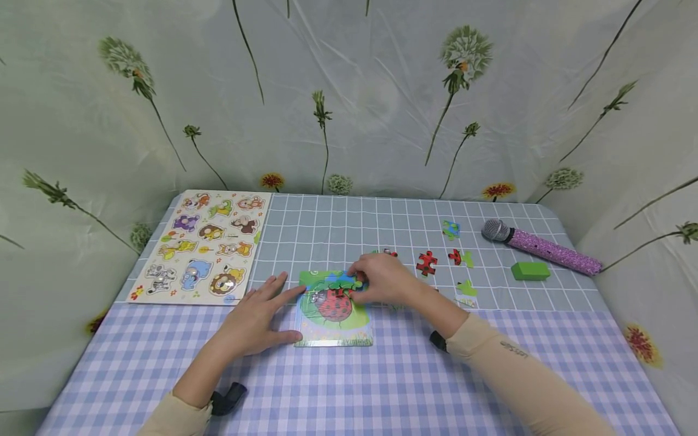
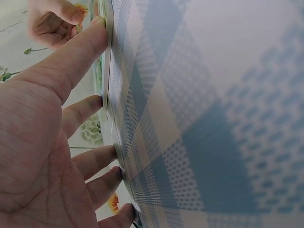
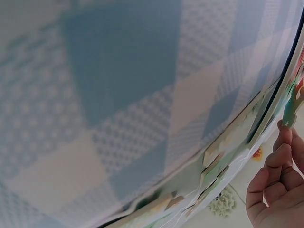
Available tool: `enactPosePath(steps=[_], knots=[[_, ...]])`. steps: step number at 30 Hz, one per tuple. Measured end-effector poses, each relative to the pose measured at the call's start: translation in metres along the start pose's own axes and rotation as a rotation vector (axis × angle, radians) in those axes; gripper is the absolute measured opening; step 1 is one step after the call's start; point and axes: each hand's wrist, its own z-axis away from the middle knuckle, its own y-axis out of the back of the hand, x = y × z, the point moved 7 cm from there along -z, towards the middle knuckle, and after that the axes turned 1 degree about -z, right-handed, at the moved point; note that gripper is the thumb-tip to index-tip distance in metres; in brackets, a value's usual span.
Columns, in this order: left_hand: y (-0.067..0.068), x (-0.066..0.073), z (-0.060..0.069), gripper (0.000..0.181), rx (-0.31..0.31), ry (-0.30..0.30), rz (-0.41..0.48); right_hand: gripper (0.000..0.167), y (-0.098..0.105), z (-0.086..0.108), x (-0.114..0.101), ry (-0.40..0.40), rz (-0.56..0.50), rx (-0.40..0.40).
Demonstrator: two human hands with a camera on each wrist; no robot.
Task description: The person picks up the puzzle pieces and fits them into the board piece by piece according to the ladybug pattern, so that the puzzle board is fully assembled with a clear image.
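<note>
A square ladybug puzzle board (image 1: 332, 335) lies on the checked cloth in front of me. My left hand (image 1: 252, 321) rests at its left side with fingers spread, its index finger and thumb touching the board's edge. In the left wrist view the left thumb (image 2: 80, 59) presses that edge. Over the board's upper right, my right hand (image 1: 387, 281) pinches a green and red puzzle piece (image 3: 290, 108) between thumb and fingers. Right of the hand lie loose pieces: a red one (image 1: 426, 263), a red and green one (image 1: 462, 258), a blue and green one (image 1: 451, 229). Others are partly hidden behind the right hand.
An animal peg puzzle board (image 1: 199, 248) lies at the left. A purple glitter microphone (image 1: 551, 249) and a green block (image 1: 530, 271) lie at the right. A flowered curtain (image 1: 376, 103) hangs behind the table.
</note>
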Motion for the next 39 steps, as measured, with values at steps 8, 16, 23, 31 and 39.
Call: enactPosePath(steps=[8,16,23,31,39], knots=[[0.000,0.001,0.000,0.087,0.002,0.000,0.002,0.037,-0.001,-0.004,-0.006,0.000,0.014,0.001],[-0.001,0.000,0.000,0.087,-0.002,0.005,0.007,0.035,-0.004,-0.009,-0.012,-0.009,0.033,-0.005],[0.000,0.000,0.000,0.087,0.001,0.003,0.004,0.038,-0.006,-0.013,-0.015,-0.011,0.025,-0.011],[0.001,0.001,0.000,0.087,0.004,-0.006,0.003,0.039,-0.005,-0.018,-0.018,-0.017,0.043,-0.034],[0.001,0.000,0.001,0.087,0.001,-0.009,-0.004,0.040,-0.008,-0.021,-0.020,-0.031,0.057,-0.062]])
